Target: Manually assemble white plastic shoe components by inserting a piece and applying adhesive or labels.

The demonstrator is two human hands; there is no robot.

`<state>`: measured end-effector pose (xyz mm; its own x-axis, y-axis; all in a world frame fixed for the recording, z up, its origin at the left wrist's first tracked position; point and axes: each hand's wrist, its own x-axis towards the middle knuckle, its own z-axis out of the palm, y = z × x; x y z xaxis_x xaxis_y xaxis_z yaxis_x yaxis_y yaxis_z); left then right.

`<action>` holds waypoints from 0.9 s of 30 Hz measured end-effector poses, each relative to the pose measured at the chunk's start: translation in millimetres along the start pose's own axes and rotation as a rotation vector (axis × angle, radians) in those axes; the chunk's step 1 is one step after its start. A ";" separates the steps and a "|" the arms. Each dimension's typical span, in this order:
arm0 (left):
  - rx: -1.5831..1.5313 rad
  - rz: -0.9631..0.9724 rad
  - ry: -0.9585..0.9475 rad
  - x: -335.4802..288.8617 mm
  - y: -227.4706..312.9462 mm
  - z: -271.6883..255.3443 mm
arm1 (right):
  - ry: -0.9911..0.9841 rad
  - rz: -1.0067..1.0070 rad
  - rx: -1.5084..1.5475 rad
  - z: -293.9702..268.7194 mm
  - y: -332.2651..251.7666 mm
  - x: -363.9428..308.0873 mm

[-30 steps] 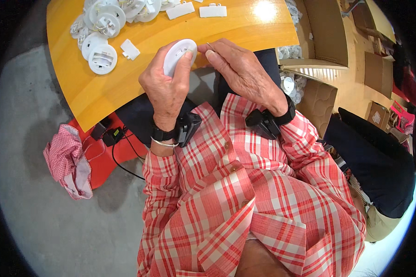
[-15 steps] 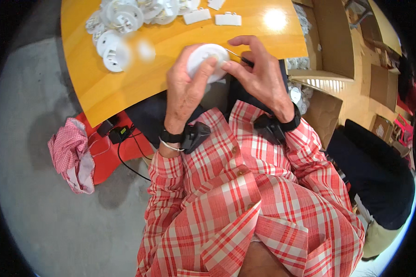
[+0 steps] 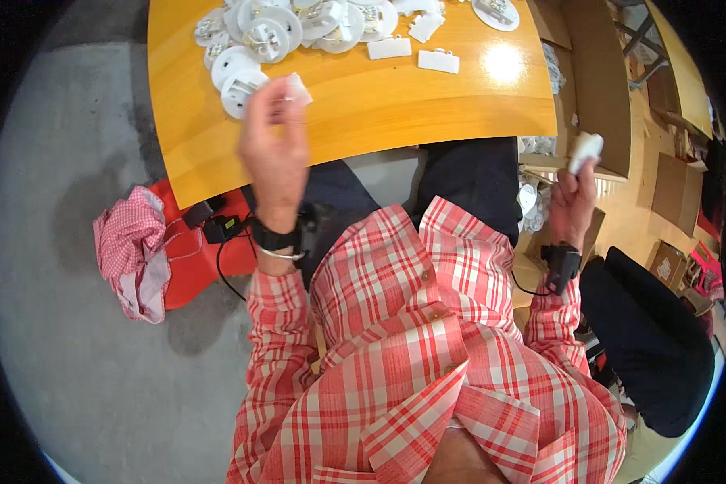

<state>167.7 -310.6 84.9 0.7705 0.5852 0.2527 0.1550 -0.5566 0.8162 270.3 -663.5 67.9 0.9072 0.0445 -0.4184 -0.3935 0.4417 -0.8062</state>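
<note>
Hands parted since half a second ago: left hand [image 3: 273, 149] pinches a small white piece [image 3: 298, 87] beside the pile of white discs [image 3: 260, 32], right hand [image 3: 574, 198] swung outward, fingers closed round a white disc [image 3: 586, 150].

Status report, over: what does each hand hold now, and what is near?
Left hand raised over the wooden table, pinching a small white piece. Right hand out to the side, gripping a white part. Pile of white round parts nearby.

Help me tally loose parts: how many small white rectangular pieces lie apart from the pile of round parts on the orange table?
2: one rectangular piece beside the pile of round parts, the other rectangular piece just right of it. More may be hidden in the pile.
</note>
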 end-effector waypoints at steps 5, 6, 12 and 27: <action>0.532 0.092 0.235 25.2 -47.7 -43.8 | 0.448 0.014 -0.007 -124.6 24.7 16.0; 0.748 0.157 0.269 27.9 -52.7 -47.9 | 0.478 0.074 -0.090 -145.6 38.8 16.1; 0.439 -0.243 0.058 35.6 -52.5 -37.5 | 0.616 0.521 -0.374 -251.6 129.4 9.0; -0.402 -0.444 0.115 30.0 -59.4 -48.5 | 0.302 -0.282 -0.658 -95.9 22.4 34.3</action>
<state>151.6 -231.3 69.2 0.6109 0.7825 -0.1207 0.1832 0.0086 0.9830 278.4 -738.1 -4.6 0.9435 -0.2784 -0.1797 -0.2466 -0.2275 -0.9420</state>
